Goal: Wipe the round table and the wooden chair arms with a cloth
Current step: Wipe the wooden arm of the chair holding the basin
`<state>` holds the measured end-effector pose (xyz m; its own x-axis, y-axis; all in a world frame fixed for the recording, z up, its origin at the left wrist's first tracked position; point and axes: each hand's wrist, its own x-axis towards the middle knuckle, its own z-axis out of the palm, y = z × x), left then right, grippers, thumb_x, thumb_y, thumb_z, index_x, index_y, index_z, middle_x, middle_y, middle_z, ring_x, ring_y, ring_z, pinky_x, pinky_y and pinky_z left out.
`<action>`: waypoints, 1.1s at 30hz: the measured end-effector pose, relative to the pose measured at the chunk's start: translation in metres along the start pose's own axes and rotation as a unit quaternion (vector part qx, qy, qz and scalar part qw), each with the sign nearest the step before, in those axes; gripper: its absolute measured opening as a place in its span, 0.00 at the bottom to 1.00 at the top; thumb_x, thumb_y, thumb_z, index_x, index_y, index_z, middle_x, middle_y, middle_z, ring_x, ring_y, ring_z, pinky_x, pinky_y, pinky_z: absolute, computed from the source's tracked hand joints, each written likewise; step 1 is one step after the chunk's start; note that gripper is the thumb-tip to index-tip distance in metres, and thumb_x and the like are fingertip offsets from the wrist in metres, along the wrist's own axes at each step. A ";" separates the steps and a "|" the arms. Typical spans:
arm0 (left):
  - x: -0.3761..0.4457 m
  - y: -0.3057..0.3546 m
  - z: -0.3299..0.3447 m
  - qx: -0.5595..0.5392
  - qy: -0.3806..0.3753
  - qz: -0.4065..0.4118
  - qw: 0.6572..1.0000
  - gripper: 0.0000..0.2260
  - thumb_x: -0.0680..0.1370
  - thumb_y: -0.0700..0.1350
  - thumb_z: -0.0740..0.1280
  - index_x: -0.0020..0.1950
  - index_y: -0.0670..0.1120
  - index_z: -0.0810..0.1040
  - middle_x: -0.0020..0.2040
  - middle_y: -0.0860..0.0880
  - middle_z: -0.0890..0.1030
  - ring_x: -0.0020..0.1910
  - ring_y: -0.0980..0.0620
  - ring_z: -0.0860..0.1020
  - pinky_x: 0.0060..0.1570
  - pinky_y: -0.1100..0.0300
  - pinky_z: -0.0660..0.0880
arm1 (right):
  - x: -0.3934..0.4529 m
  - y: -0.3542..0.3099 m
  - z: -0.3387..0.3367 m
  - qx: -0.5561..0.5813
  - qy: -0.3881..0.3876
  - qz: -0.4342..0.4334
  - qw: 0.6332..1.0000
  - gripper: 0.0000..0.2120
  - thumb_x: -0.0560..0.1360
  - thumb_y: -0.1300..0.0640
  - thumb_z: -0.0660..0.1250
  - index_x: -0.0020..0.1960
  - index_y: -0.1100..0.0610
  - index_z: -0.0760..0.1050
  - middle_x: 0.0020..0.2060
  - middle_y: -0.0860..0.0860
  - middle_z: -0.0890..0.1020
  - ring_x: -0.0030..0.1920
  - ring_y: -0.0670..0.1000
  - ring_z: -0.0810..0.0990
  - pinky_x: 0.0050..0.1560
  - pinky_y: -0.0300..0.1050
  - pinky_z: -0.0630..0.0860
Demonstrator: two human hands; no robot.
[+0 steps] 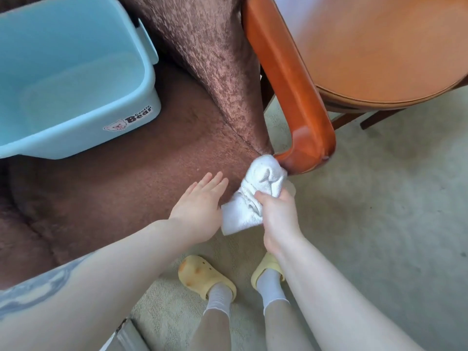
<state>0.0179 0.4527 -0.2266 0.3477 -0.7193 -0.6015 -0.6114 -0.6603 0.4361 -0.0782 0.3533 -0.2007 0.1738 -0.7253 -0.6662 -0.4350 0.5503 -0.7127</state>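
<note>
At the front lower end of the wooden chair arm (291, 79): white cloth (253, 196), bunched and pressed against the curved tip. Soft, light, limp terry by the look; best gathered in a wad, as now, so no tail drags. Right hand (278, 216) as grip, fingers curled round the cloth's middle. Left hand (200, 206) flat, fingers spread, resting on the brown seat cushion (114, 186). Arm's long axis: from upper left of view down toward the cloth, glossy, probably slick. Round table (379, 46) just beside the arm.
</note>
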 end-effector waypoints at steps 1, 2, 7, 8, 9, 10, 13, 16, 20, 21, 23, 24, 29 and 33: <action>0.001 -0.002 0.002 0.003 -0.006 -0.019 1.000 0.29 0.79 0.39 0.53 0.79 0.49 0.49 0.80 0.52 0.46 0.78 0.53 0.43 0.75 0.56 0.43 | -0.007 0.001 -0.004 -0.070 -0.012 -0.103 0.992 0.17 0.74 0.69 0.61 0.55 0.51 0.78 0.51 0.56 0.83 0.52 0.55 0.81 0.50 0.42 0.75; 0.003 -0.003 0.004 0.000 -0.015 -0.046 0.999 0.29 0.79 0.39 0.53 0.79 0.48 0.48 0.80 0.50 0.46 0.78 0.51 0.44 0.76 0.55 0.45 | -0.013 0.001 -0.005 -0.148 -0.003 -0.214 0.965 0.22 0.72 0.69 0.61 0.60 0.49 0.77 0.57 0.53 0.81 0.58 0.52 0.78 0.58 0.43 0.74; 0.002 -0.015 0.011 -0.096 -0.029 -0.179 0.979 0.31 0.77 0.36 0.55 0.79 0.43 0.48 0.80 0.45 0.47 0.78 0.45 0.48 0.75 0.50 0.53 | 0.030 -0.012 0.061 -0.428 0.019 -0.383 0.818 0.38 0.71 0.71 0.60 0.75 0.43 0.61 0.77 0.51 0.58 0.75 0.58 0.57 0.70 0.60 0.63; 0.001 -0.018 0.013 -0.112 -0.006 -0.184 0.977 0.30 0.77 0.36 0.55 0.79 0.43 0.50 0.80 0.46 0.47 0.78 0.47 0.49 0.74 0.50 0.55 | 0.036 -0.010 0.077 -0.472 -0.016 -0.338 0.814 0.38 0.73 0.70 0.60 0.75 0.40 0.58 0.78 0.49 0.52 0.77 0.58 0.51 0.70 0.66 0.61; -0.001 -0.021 0.014 -0.131 0.029 -0.185 0.974 0.28 0.77 0.36 0.55 0.78 0.43 0.55 0.80 0.47 0.51 0.77 0.47 0.53 0.72 0.50 0.59 | 0.041 -0.001 0.089 -0.509 -0.056 -0.314 0.800 0.36 0.76 0.67 0.60 0.75 0.38 0.56 0.78 0.48 0.49 0.77 0.58 0.46 0.69 0.69 0.58; -0.003 -0.026 0.016 -0.155 0.077 -0.189 0.967 0.23 0.77 0.37 0.55 0.73 0.43 0.64 0.78 0.47 0.57 0.74 0.47 0.59 0.65 0.50 0.65 | 0.044 0.010 0.097 -0.543 -0.111 -0.305 0.774 0.33 0.77 0.64 0.60 0.74 0.37 0.57 0.78 0.47 0.47 0.77 0.58 0.44 0.69 0.71 0.56; -0.015 -0.042 0.018 -0.183 0.183 -0.232 0.938 0.13 0.76 0.41 0.57 0.48 0.46 0.81 0.71 0.53 0.68 0.65 0.51 0.69 0.52 0.57 0.67 | 0.037 0.036 0.086 -0.611 -0.272 -0.393 0.631 0.27 0.78 0.61 0.58 0.72 0.39 0.63 0.78 0.47 0.51 0.77 0.57 0.47 0.71 0.66 0.55; -0.037 -0.049 0.028 -0.166 0.192 -0.197 0.947 0.09 0.74 0.44 0.61 0.43 0.53 0.81 0.63 0.59 0.74 0.56 0.53 0.75 0.49 0.56 0.70 | 0.063 0.010 0.044 -0.594 -0.369 -0.473 0.536 0.29 0.75 0.67 0.58 0.69 0.42 0.70 0.77 0.47 0.60 0.75 0.55 0.60 0.66 0.56 0.68; -0.041 -0.048 0.023 -0.243 0.256 -0.236 0.905 0.10 0.76 0.43 0.60 0.53 0.55 0.77 0.61 0.59 0.76 0.57 0.55 0.76 0.54 0.55 0.70 | 0.078 -0.016 0.022 -0.533 -0.163 -0.426 0.713 0.29 0.74 0.68 0.60 0.69 0.44 0.71 0.76 0.46 0.60 0.74 0.54 0.60 0.65 0.50 0.70; -0.039 -0.045 0.017 -0.260 0.273 -0.250 0.892 0.11 0.76 0.43 0.60 0.54 0.55 0.76 0.60 0.58 0.76 0.58 0.55 0.75 0.54 0.57 0.69 | 0.066 -0.010 0.026 -0.512 -0.134 -0.389 0.754 0.29 0.75 0.68 0.59 0.69 0.43 0.70 0.77 0.45 0.58 0.74 0.54 0.60 0.65 0.48 0.69; -0.034 -0.035 -0.002 -0.304 0.318 -0.255 0.861 0.13 0.77 0.41 0.58 0.56 0.54 0.76 0.59 0.57 0.76 0.58 0.56 0.75 0.52 0.59 0.68 | 0.037 0.004 0.038 -0.473 -0.185 -0.307 0.805 0.30 0.75 0.69 0.56 0.68 0.43 0.71 0.75 0.45 0.64 0.73 0.52 0.64 0.63 0.47 0.71; -0.031 -0.026 -0.016 -0.331 0.342 -0.242 0.845 0.14 0.76 0.40 0.58 0.57 0.54 0.75 0.59 0.56 0.76 0.58 0.57 0.75 0.52 0.59 0.68 | 0.023 0.003 0.043 -0.426 -0.220 -0.274 0.834 0.29 0.74 0.69 0.55 0.67 0.43 0.72 0.71 0.46 0.70 0.69 0.52 0.69 0.61 0.48 0.73; -0.019 0.030 -0.117 -0.349 0.420 -0.028 0.837 0.19 0.75 0.35 0.59 0.63 0.50 0.74 0.66 0.54 0.73 0.65 0.59 0.71 0.66 0.58 0.68 | -0.042 -0.082 0.008 -0.122 -0.130 -0.227 0.958 0.20 0.72 0.62 0.57 0.56 0.42 0.76 0.51 0.41 0.82 0.55 0.45 0.79 0.56 0.48 0.76; -0.005 0.074 -0.193 -0.253 0.472 0.117 0.836 0.23 0.72 0.35 0.59 0.66 0.47 0.75 0.73 0.50 0.67 0.73 0.55 0.63 0.72 0.61 0.58 | -0.067 -0.157 -0.043 -0.006 0.024 -0.383 0.924 0.18 0.69 0.56 0.58 0.49 0.36 0.77 0.54 0.40 0.81 0.57 0.43 0.77 0.58 0.47 0.72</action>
<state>0.1082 0.3658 -0.0617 0.8132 -0.5339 0.2317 -0.4447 -0.3132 0.8391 -0.0595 0.2981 -0.0350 0.3956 -0.9174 0.0423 -0.2116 -0.1358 -0.9679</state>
